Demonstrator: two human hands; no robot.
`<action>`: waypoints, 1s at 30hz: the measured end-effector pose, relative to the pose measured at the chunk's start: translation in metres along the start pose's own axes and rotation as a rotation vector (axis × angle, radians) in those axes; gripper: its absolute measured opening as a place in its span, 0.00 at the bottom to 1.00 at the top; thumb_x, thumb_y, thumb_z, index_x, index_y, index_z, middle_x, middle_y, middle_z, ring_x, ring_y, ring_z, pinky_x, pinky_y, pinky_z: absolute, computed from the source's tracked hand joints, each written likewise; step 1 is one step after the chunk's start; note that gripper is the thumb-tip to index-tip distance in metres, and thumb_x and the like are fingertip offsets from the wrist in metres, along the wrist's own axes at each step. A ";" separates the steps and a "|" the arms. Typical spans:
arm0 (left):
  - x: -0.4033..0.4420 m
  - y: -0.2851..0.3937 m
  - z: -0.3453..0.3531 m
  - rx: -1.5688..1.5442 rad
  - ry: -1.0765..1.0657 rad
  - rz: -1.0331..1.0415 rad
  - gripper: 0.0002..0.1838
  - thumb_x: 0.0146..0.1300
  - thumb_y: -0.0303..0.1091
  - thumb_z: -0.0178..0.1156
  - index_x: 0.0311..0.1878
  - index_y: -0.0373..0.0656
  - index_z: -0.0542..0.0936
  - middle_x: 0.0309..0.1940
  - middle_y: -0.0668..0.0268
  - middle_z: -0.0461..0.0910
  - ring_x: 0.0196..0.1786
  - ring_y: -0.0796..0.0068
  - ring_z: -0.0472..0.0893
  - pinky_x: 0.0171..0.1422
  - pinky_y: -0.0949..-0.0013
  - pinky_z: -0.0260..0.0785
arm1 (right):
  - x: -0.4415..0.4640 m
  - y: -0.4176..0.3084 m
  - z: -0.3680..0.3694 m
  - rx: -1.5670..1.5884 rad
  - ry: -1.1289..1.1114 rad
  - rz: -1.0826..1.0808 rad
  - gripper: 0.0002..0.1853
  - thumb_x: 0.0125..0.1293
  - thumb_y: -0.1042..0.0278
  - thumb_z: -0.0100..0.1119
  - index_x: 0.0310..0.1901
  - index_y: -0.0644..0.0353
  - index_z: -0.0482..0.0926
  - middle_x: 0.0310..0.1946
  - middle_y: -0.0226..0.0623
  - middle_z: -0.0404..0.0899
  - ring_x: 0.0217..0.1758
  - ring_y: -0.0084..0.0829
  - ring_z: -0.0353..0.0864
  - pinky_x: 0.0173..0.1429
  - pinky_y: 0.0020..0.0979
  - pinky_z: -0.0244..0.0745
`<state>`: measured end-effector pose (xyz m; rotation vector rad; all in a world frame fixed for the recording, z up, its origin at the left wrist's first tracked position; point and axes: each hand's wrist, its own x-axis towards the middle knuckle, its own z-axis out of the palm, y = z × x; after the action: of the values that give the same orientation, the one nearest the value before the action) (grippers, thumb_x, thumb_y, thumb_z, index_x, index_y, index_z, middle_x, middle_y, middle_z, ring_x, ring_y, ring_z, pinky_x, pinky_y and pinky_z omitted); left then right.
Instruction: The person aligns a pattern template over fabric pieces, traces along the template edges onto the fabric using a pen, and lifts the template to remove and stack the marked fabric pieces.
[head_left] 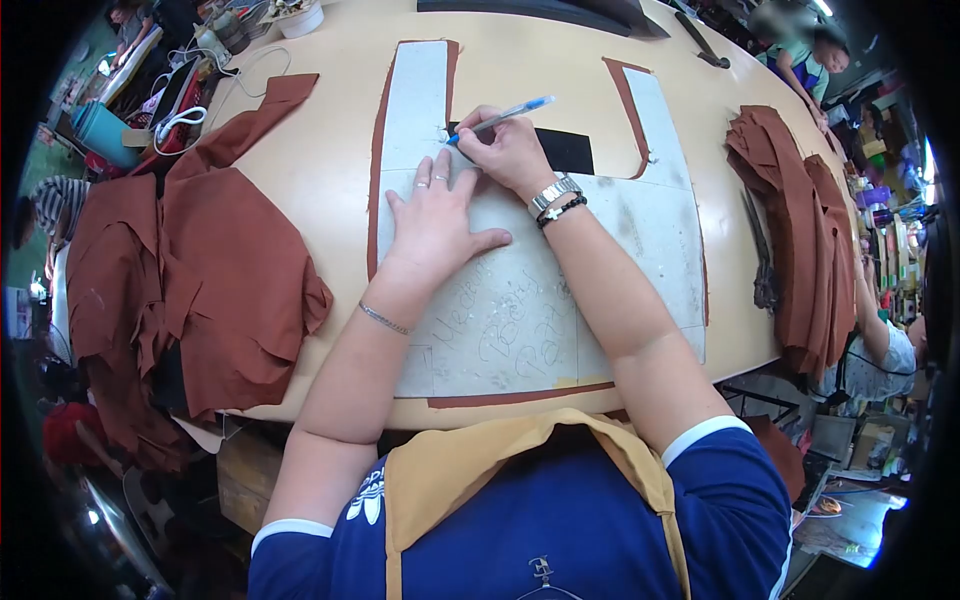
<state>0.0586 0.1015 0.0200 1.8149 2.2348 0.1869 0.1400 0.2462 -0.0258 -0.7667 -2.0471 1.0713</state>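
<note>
A large pale grey pattern template with handwriting on it lies on a reddish-brown piece of fabric, whose edges show around it. My left hand rests flat on the template with its fingers spread. In my right hand is a blue pen, its tip at the inner edge of the template's left arm, just above my left fingertips. A black rectangular piece sits in the template's cut-out, partly hidden behind my right hand.
Reddish-brown fabric is heaped on the table's left side, and more folded fabric lies on the right. Scissors lie beside that stack. A dark-handled tool is at the far edge. Other people sit around the table.
</note>
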 end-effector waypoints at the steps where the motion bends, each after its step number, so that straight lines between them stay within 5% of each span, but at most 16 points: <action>1: 0.000 0.000 0.001 0.002 -0.001 0.000 0.51 0.47 0.66 0.68 0.70 0.49 0.63 0.74 0.50 0.55 0.78 0.49 0.51 0.70 0.27 0.49 | 0.000 0.000 0.001 0.006 0.017 -0.020 0.09 0.58 0.65 0.62 0.33 0.63 0.81 0.22 0.36 0.81 0.24 0.23 0.78 0.31 0.26 0.74; 10: -0.002 0.001 0.000 -0.024 0.004 0.006 0.50 0.48 0.65 0.68 0.70 0.49 0.63 0.75 0.51 0.54 0.77 0.48 0.51 0.69 0.26 0.50 | 0.002 0.006 0.004 -0.022 0.027 -0.113 0.07 0.57 0.69 0.60 0.33 0.64 0.80 0.23 0.37 0.81 0.28 0.25 0.80 0.34 0.28 0.75; 12: -0.002 0.002 0.001 -0.045 0.022 0.001 0.48 0.47 0.63 0.70 0.69 0.51 0.65 0.75 0.52 0.53 0.77 0.49 0.51 0.69 0.26 0.50 | -0.004 -0.009 -0.007 -0.046 0.036 0.010 0.07 0.58 0.69 0.60 0.32 0.64 0.79 0.23 0.35 0.80 0.27 0.23 0.77 0.34 0.27 0.73; 14: -0.002 0.005 -0.003 -0.009 -0.012 -0.018 0.47 0.47 0.62 0.71 0.69 0.52 0.66 0.76 0.53 0.53 0.78 0.51 0.51 0.70 0.26 0.49 | -0.010 -0.003 -0.023 0.153 0.153 0.057 0.08 0.56 0.66 0.60 0.31 0.63 0.80 0.20 0.35 0.79 0.24 0.23 0.77 0.30 0.28 0.72; 18: -0.002 0.005 -0.003 -0.034 -0.004 -0.029 0.47 0.47 0.60 0.71 0.69 0.53 0.66 0.76 0.54 0.53 0.78 0.53 0.50 0.70 0.27 0.48 | -0.036 0.037 -0.108 -0.069 0.407 0.020 0.05 0.60 0.68 0.59 0.31 0.60 0.79 0.20 0.28 0.77 0.24 0.18 0.73 0.29 0.25 0.70; 21: -0.002 0.006 -0.003 -0.031 -0.008 -0.037 0.46 0.48 0.60 0.71 0.69 0.53 0.66 0.76 0.54 0.53 0.78 0.54 0.49 0.70 0.27 0.48 | -0.069 0.071 -0.178 0.001 0.551 0.093 0.03 0.62 0.73 0.56 0.32 0.62 0.78 0.24 0.32 0.81 0.27 0.18 0.77 0.32 0.23 0.72; 30: -0.004 0.006 -0.003 -0.003 0.016 -0.003 0.46 0.49 0.61 0.70 0.69 0.52 0.66 0.75 0.52 0.53 0.77 0.52 0.52 0.68 0.26 0.52 | -0.093 0.073 -0.195 -0.171 0.543 0.244 0.09 0.60 0.67 0.61 0.34 0.64 0.81 0.24 0.30 0.81 0.27 0.17 0.76 0.34 0.22 0.72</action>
<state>0.0645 0.0993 0.0246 1.8151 2.2466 0.2056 0.3622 0.2987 -0.0347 -1.2657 -1.6152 0.7110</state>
